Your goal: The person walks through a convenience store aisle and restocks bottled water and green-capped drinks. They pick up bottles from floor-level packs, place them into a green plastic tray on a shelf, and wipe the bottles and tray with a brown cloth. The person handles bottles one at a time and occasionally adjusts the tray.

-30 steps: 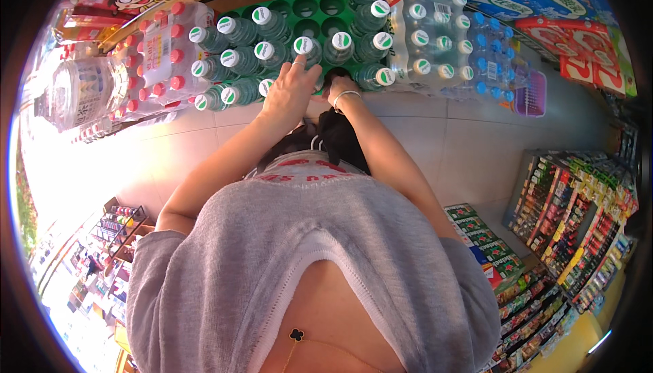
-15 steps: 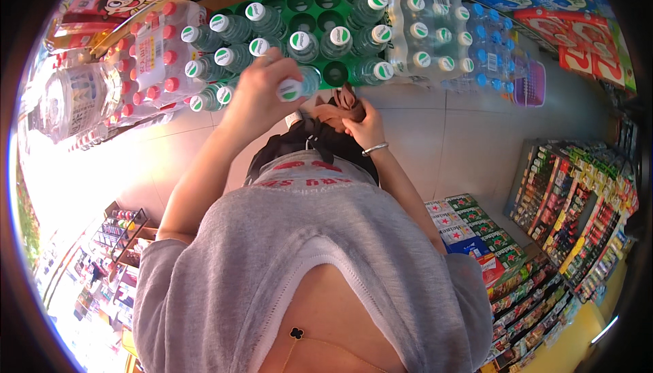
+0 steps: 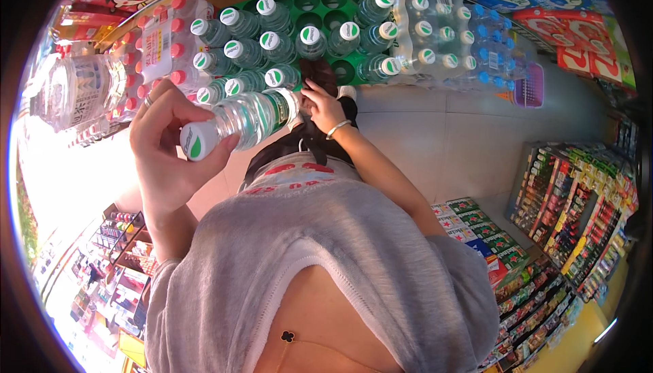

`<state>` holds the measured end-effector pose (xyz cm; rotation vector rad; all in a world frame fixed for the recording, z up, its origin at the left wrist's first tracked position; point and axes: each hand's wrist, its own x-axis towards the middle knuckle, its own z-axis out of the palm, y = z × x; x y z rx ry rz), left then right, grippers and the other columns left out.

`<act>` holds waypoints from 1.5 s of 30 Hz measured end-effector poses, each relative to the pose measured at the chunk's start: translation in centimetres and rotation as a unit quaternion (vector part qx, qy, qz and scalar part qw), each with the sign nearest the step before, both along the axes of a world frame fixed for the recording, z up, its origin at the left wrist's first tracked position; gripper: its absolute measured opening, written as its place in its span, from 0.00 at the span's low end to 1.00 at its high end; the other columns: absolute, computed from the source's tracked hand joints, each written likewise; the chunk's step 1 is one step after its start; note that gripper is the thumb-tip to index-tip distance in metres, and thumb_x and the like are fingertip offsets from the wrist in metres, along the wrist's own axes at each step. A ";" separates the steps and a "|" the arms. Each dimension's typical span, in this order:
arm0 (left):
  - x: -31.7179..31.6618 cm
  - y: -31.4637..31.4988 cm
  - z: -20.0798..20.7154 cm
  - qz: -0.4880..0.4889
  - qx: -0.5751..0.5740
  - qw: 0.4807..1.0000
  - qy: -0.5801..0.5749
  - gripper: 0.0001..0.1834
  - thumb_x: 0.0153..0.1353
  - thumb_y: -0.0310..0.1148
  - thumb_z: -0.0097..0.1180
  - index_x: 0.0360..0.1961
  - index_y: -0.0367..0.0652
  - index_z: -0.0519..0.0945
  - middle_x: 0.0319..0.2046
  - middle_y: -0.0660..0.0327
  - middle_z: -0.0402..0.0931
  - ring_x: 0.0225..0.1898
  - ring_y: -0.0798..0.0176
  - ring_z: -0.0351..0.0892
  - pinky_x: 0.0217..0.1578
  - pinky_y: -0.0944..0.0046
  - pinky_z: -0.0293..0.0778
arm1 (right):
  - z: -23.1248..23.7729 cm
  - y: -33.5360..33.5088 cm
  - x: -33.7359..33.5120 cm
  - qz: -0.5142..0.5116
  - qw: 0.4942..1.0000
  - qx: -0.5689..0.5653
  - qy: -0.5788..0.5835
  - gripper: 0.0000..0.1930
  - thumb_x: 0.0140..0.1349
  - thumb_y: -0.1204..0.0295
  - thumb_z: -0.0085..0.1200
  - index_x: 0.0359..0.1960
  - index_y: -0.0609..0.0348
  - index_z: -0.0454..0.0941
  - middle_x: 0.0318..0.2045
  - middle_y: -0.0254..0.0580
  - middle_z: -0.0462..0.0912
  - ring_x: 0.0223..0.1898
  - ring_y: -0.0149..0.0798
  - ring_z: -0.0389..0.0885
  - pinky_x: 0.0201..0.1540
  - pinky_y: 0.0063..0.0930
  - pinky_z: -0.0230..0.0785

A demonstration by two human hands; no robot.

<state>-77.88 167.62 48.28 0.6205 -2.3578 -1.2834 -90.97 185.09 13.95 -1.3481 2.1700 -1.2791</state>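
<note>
My left hand point(image 3: 170, 145) is closed round the neck and white cap of a clear water bottle point(image 3: 248, 118). The bottle lies tilted nearly on its side, its cap toward me and its base to the right. Close to that base, my right hand point(image 3: 323, 109) is closed on a brown cloth point(image 3: 320, 77), which looks dark and partly hidden by the fingers. Beyond both hands, several similar bottles point(image 3: 311, 43) with white caps and green leaf marks stand in a green crate point(image 3: 309, 2) with round sockets, some without bottles.
Shrink-wrapped bottles with white caps point(image 3: 435, 29) and blue-capped bottles point(image 3: 493, 50) stand right of the crate. Red-capped packs point(image 3: 160, 50) and a large clear jug point(image 3: 78, 94) are at the left. A purple basket point(image 3: 530, 92) sits on the tiled floor point(image 3: 435, 141). Stacked cartons point(image 3: 476, 223) lie behind at right.
My left hand has lifted the bottle away from the crate, toward me and left, tipping it over. My right hand, with the cloth, has moved left toward the bottle's base.
</note>
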 end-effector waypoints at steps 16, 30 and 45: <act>4.0 -0.5 -2.9 -0.019 0.025 1.000 -0.003 0.15 0.37 0.22 0.71 0.24 0.36 0.76 0.28 0.64 0.69 0.24 0.75 0.72 0.20 0.77 0.70 | -1.0 -2.2 -6.0 -0.096 0.896 0.429 0.062 0.15 0.59 0.66 0.54 0.47 0.58 0.75 0.53 0.51 0.78 0.48 0.53 0.81 0.50 0.44 0.75; 2.9 1.9 -3.7 0.028 0.046 0.998 -0.014 0.15 0.37 0.22 0.71 0.23 0.37 0.75 0.26 0.65 0.69 0.23 0.75 0.72 0.18 0.77 0.69 | 4.9 0.7 -2.3 -0.309 0.945 -0.027 -0.106 0.22 0.54 0.75 0.62 0.50 0.66 0.70 0.47 0.55 0.77 0.43 0.54 0.82 0.45 0.46 0.76; -0.1 6.0 -5.1 0.016 0.056 0.997 -0.042 0.14 0.38 0.22 0.71 0.24 0.37 0.75 0.25 0.63 0.70 0.23 0.71 0.75 0.21 0.73 0.73 | 0.1 -1.1 -8.6 -0.015 0.934 0.344 -0.093 0.17 0.50 0.65 0.63 0.41 0.56 0.78 0.38 0.54 0.84 0.42 0.55 0.82 0.47 0.43 0.75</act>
